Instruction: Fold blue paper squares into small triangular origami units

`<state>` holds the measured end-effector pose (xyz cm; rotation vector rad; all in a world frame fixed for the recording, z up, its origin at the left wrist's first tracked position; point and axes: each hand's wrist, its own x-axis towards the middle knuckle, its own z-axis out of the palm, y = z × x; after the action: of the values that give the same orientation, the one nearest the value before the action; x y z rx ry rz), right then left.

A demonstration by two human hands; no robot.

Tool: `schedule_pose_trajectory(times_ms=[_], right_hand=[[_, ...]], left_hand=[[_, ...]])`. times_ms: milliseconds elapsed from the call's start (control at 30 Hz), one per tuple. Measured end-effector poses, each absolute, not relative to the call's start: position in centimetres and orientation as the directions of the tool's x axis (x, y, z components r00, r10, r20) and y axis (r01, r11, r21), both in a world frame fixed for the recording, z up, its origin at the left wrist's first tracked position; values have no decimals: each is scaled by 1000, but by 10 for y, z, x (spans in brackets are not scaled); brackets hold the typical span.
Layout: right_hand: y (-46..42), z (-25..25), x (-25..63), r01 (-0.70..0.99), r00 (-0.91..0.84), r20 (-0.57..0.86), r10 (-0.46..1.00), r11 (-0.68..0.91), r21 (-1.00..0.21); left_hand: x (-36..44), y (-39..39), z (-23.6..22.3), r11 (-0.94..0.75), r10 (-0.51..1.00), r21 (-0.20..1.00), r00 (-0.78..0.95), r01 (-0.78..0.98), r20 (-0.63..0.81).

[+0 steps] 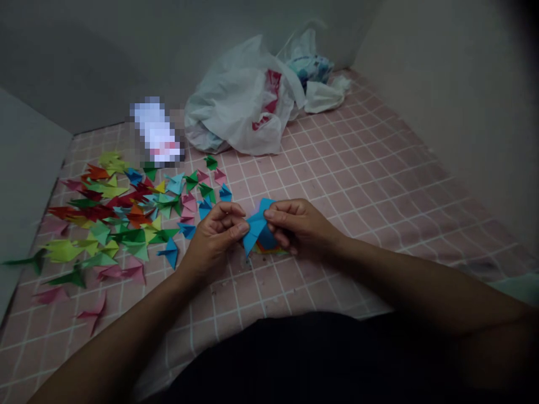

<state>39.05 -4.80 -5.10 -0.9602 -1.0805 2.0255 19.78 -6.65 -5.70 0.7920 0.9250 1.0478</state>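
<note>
Head view: blue paper (pixel 256 227) half hidden by left hand (pixel 214 235) and right hand (pixel 301 224).

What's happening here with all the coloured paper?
A person is folding a blue paper piece, pinched between the left hand and right hand just above a pink checked surface. A small stack of coloured paper lies under the hands. To the left, many folded paper pieces in red, green, yellow, pink and blue are spread out. A white plastic bag sits further back.
</note>
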Motion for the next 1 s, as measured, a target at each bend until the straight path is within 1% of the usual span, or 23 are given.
schedule_pose_trajectory(times_ms=[100,167,300,400,500,600,700,800,900,1000], right_hand=[[-46,-53,390,-255,-483,-270,833,-428,-867],[-48,-55,388,-269,-488,-254,835,-420,-867],[-54,-60,386,-235,-545,-244,802,-425,-874],[-57,-61,385,-204,-576,-227,785,-408,-890],[-57,-60,385,-166,-590,-218,778,-380,-910],[-57,-59,385,-105,-585,-243,774,-370,-923],[-56,-58,385,-84,-585,-255,770,-371,-925],[-56,-57,385,-110,-571,-224,790,-344,-932],[-55,-55,385,-102,-536,-173,826,-267,-958],[-54,-54,386,-64,-518,-160,840,-224,-972]], left_hand=[[198,-65,-58,349,936,847,195,-401,-294],[198,-65,-59,382,924,825,187,-416,-333],[197,-65,-60,432,901,785,173,-443,-398],[198,-65,-59,451,891,769,178,-453,-417],[199,-67,-58,408,913,818,166,-406,-373],[199,-70,-57,299,952,912,155,-279,-265],[199,-72,-55,221,968,956,160,-192,-192],[199,-72,-54,260,957,954,173,-148,-234],[197,-71,-55,313,939,945,183,-99,-292],[196,-72,-56,314,943,942,153,-116,-296]])
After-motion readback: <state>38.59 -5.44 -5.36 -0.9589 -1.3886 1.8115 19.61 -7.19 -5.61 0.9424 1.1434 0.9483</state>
